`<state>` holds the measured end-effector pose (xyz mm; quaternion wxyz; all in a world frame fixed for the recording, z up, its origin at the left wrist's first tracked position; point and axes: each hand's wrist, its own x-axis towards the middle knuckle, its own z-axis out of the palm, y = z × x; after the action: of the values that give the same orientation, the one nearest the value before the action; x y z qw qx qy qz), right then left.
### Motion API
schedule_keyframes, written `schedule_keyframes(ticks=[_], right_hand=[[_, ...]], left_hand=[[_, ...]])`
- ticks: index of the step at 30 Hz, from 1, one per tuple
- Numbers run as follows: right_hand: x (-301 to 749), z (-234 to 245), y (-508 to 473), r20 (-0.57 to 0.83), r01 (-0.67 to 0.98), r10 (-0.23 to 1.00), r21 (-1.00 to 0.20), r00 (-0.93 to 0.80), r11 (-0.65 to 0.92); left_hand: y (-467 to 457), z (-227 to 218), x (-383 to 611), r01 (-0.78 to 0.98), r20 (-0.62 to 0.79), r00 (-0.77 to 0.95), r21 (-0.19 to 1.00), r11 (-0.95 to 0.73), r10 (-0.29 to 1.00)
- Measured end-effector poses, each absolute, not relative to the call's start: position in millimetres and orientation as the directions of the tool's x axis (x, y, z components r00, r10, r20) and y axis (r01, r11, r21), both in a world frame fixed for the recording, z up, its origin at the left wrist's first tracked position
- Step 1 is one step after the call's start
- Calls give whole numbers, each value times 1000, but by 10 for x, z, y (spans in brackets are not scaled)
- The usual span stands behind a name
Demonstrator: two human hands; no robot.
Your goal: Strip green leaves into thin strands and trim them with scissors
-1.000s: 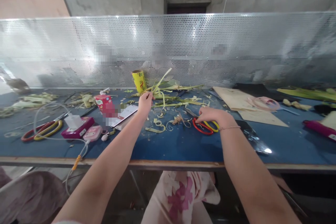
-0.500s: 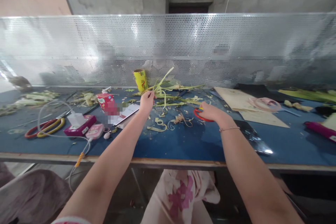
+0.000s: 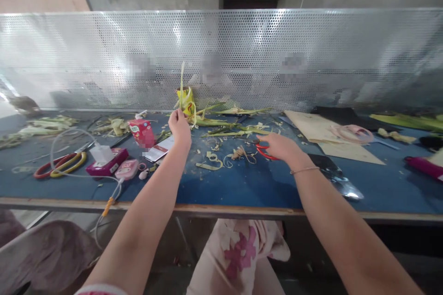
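My left hand [image 3: 179, 126] pinches a bunch of pale green plant strips [image 3: 182, 80], raised in front of a yellow cylinder [image 3: 188, 101]. One strip points upward and others hang to the right of the fingers. My right hand [image 3: 278, 146] is closed around red-handled scissors [image 3: 265, 151] just above the blue tabletop; their blades are hard to make out. Green stalks [image 3: 221, 123] lie between and behind the hands. Curled strip scraps [image 3: 211, 164] and a small tangle of tan fibre [image 3: 239, 152] rest nearer to me.
To the left are a red carton [image 3: 141, 132], a phone [image 3: 159, 150], a purple power strip [image 3: 112, 162] with a cable, and red-and-yellow-handled scissors [image 3: 69, 164]. Beige sheets [image 3: 308, 126] and a dark glossy packet [image 3: 335, 175] lie right. A perforated metal screen [image 3: 235, 55] stands behind.
My left hand has moved left and slightly up with the strips, which now stand in front of the yellow cylinder. My right hand stays in nearly the same place with the scissors.
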<state>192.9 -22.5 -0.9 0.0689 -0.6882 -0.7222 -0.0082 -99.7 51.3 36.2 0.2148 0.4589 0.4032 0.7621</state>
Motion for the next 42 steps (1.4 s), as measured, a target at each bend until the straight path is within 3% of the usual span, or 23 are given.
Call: schedule_keyframes(ticks=[5, 9, 18, 24, 26, 28, 30, 32, 36, 37, 40, 42], right_hand=[[1933, 79, -251, 227, 968, 973, -250, 31, 28], [2030, 67, -233, 307, 966, 949, -258, 77, 5], [2119, 18, -198, 239, 963, 962, -262, 131, -66], [2161, 78, -297, 539, 975, 825, -212, 170, -63], [2226, 38, -391, 416, 984, 893, -115, 169, -133], [2299, -45, -501, 113, 985, 979, 0, 172, -174], [2351, -132, -603, -44, 980, 980, 44, 195, -193], [2362, -183, -668, -9, 978, 979, 35, 206, -206], [2316, -144, -621, 239, 964, 934, -35, 265, -264], [2313, -116, -578, 238, 961, 931, -37, 275, -275], [2370, -43, -437, 29, 970, 969, -14, 245, -245], [2443, -26, -379, 14, 971, 971, -12, 238, -238]], left_hand=[[548, 316, -954, 76, 534, -481, 816, -573, 695], [561, 302, -943, 76, 538, -470, 815, -575, 700], [581, 287, -943, 15, 491, -428, 843, -537, 759], [567, 305, -939, -44, 474, -425, 840, -541, 771], [556, 326, -935, -82, 456, -430, 840, -536, 779], [548, 348, -926, -115, 429, -435, 845, -522, 791], [544, 361, -912, -130, 418, -431, 848, -513, 800], [542, 362, -900, -120, 432, -421, 845, -521, 797], [528, 352, -891, -90, 453, -406, 844, -528, 794], [523, 354, -891, -92, 452, -402, 845, -526, 796], [513, 371, -894, -104, 444, -402, 847, -521, 801], [509, 385, -892, -114, 444, -402, 844, -525, 801]])
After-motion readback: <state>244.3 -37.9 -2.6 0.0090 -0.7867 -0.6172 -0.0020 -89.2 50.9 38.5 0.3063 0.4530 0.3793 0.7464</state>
